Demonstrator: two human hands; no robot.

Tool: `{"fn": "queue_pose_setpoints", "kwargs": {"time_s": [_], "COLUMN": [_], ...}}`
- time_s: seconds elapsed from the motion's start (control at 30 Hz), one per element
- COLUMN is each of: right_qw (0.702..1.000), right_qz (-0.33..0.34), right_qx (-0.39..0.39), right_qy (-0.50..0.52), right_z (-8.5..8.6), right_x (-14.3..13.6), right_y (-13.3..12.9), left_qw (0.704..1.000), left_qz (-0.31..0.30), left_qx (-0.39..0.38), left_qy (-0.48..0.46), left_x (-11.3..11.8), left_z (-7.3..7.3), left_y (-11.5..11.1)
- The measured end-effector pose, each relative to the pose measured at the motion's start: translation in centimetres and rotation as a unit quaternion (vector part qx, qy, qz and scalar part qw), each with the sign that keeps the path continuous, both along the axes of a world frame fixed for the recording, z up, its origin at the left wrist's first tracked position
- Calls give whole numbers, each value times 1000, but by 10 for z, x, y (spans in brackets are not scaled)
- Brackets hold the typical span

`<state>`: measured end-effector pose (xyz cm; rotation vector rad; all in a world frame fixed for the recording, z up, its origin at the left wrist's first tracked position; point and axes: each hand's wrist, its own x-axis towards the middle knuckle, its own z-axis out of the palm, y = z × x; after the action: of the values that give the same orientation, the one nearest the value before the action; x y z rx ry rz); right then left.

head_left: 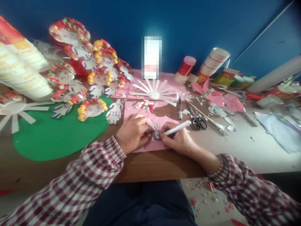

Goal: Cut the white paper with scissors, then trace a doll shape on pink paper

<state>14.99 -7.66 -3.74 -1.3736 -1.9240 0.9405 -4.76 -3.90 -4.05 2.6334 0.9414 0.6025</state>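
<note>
My right hand grips a white marker, its tip down at a small white paper figure with purple outlines. With bent fingers, my left hand holds the figure's left side against a pink paper sheet. Part of the figure is hidden by my fingers. A similar outlined paper cutout lies just beyond my left hand. Past my right hand are black-handled scissors and a dark pen.
A green paper sheet lies at left, below several paper dolls with curled red and yellow hair. A paper cup cut into strips sits ahead. Stacked cups, a wooden stick and pink scraps are at right.
</note>
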Motion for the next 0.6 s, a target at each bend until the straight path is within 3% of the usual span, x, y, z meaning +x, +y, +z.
{"fn": "queue_pose_setpoints", "kwargs": {"time_s": [0.37, 0.6], "right_qw": [999, 1000], "right_qz": [-3, 0], "right_qx": [-20, -4], "right_qy": [45, 0], "right_z": [-4, -1], "right_x": [2, 1], "right_y": [-1, 0], "left_qw": [1000, 1000], "left_qz": [0, -1], "left_qx": [-4, -4], "left_qy": [4, -1], "left_x": [0, 0], "left_z": [-2, -1], "left_y": [1, 1]}}
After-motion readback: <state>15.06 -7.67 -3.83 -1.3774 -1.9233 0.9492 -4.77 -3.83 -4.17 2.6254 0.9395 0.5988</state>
